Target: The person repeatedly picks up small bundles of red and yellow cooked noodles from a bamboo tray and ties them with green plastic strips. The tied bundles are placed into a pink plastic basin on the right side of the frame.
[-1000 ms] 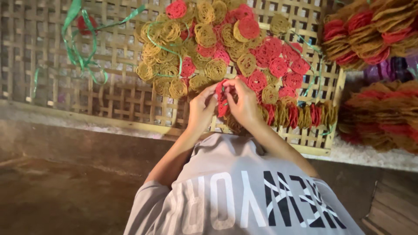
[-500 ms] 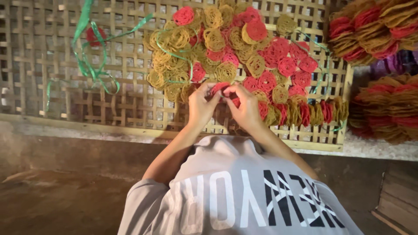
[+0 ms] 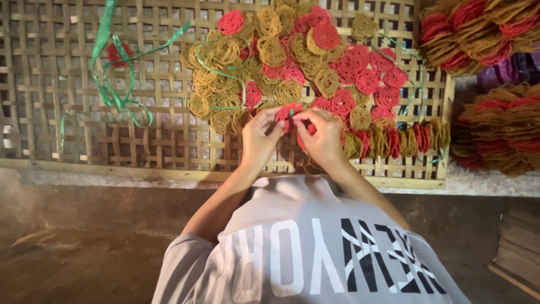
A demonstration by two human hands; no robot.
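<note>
- The left hand (image 3: 260, 135) and the right hand (image 3: 322, 135) meet at the middle of the frame, fingertips pinched together around a small stack of red lacy crackers (image 3: 288, 112).
- A short end of green plastic string (image 3: 291, 112) shows between the two sets of fingertips, right on top of that stack; both hands are closed on the bundle, and whether the string is knotted I cannot tell.
- The bundle sits just above the lower edge of the woven bamboo tray (image 3: 67, 141), which fills the upper half of the frame.
- Spread over the tray above the hands lies a loose heap of round crackers (image 3: 281, 62), yellow ones mostly toward the left, red ones toward the right, overlapping one another.
- To the right of the right hand a row of tied crackers (image 3: 394, 141) stands on edge along the tray's lower right side, red and yellow alternating.
- A tangle of loose green strings (image 3: 115, 84) lies in the upper left of the frame on the bare slats, with one lone red cracker (image 3: 118, 53) beside it.
- At the far right edge, off the tray, finished bundles (image 3: 500, 132) are piled high, with more in the upper right corner.
- The person's grey shirt with large lettering (image 3: 315, 253) fills the bottom centre, and the forearms reach up from it to the tray.
- A brown earthen floor (image 3: 73, 264) shows in the lower left.
</note>
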